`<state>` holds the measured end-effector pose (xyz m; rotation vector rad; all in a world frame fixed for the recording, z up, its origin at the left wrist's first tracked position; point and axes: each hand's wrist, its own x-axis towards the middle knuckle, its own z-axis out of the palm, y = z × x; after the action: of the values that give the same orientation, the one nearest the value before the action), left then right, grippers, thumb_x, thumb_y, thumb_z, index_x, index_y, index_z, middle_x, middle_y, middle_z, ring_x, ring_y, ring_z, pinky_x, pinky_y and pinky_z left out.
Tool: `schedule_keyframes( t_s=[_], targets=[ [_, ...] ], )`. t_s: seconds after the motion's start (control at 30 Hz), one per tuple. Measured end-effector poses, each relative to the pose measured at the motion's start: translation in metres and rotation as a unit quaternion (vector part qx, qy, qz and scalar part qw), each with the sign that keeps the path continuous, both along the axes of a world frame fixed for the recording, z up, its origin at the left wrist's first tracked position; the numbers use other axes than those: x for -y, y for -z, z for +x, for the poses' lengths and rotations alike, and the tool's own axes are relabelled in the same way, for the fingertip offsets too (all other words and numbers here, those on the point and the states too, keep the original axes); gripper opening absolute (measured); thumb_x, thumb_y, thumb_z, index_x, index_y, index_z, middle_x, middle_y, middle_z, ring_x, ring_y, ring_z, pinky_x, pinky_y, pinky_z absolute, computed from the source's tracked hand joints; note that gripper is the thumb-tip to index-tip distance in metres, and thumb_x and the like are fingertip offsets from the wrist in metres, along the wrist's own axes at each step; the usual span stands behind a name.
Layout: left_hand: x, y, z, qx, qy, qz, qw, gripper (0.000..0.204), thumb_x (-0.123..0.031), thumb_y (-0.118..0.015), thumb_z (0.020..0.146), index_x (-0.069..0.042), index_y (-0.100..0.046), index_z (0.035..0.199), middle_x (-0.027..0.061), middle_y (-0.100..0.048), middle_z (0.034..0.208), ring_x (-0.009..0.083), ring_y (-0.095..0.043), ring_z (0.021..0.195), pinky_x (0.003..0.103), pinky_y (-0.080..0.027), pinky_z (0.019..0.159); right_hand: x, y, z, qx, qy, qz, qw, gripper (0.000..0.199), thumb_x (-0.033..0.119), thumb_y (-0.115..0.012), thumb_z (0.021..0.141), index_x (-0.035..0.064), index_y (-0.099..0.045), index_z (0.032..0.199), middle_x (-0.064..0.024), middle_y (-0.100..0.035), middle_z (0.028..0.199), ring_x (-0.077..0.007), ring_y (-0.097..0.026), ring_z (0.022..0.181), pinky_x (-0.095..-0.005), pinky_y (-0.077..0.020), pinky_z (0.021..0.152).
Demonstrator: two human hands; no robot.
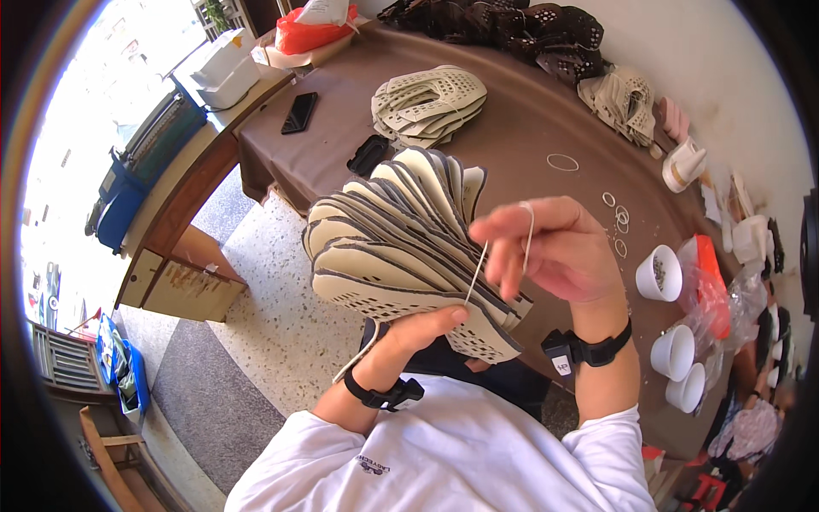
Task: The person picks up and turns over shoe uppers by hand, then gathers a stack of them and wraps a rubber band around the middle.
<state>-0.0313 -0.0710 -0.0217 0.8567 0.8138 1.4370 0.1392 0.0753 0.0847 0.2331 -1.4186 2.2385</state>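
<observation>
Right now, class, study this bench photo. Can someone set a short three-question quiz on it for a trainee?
1. True or false: the left hand grips the fanned stack of perforated cream pieces from below.
2. What is looped over the right hand? A) a rubber band B) a black strap C) a plastic bag
3. Which dark flat thing lies on the brown table beyond the second cream pile, near the far left corner?

Key: 1 true. 2 A. 3 the phone.

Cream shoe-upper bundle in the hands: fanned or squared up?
Fanned: the shoe-upper bundle splays from the left hand, dark edges stepped apart.
</observation>
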Motion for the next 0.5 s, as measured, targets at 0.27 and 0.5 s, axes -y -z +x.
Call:
schedule_keyframes(
  t_s=[0.27, 0.5],
  targets=[
    [-0.009, 0.006, 0.000, -0.007, -0.036, 0.000, 0.999, 0.042, -0.029, -0.071, 0.097, -0.002, -0.064, 0.128, 0.0114, -0.071, 0.120, 0.0207, -0.068, 0.103, 0.036, -0.057, 0.087, 0.016, -0.005, -0.023, 0.029, 0.164, 0.009, 0.986, 0.054, -0.005, -0.067, 0.094, -0.0002, -0.056, 0.146, -0.0209, -0.060, 0.145, -0.0311, -0.070, 0.117, -0.0345, -0.0664, 0.082],
    [-0.018, 0.017, -0.004, 0.000, -0.069, 0.000, 0.998, 0.044, -0.036, -0.068, 0.099, -0.002, -0.063, 0.127, 0.0123, -0.071, 0.121, 0.0216, -0.069, 0.103, 0.037, -0.057, 0.087, 0.052, -0.023, -0.030, 0.192, 0.380, 0.267, 0.864, 0.110, 0.015, -0.100, 0.060, 0.0031, -0.046, 0.155, -0.0197, -0.050, 0.157, -0.0301, -0.064, 0.128, -0.0368, -0.0588, 0.091]
  ],
)
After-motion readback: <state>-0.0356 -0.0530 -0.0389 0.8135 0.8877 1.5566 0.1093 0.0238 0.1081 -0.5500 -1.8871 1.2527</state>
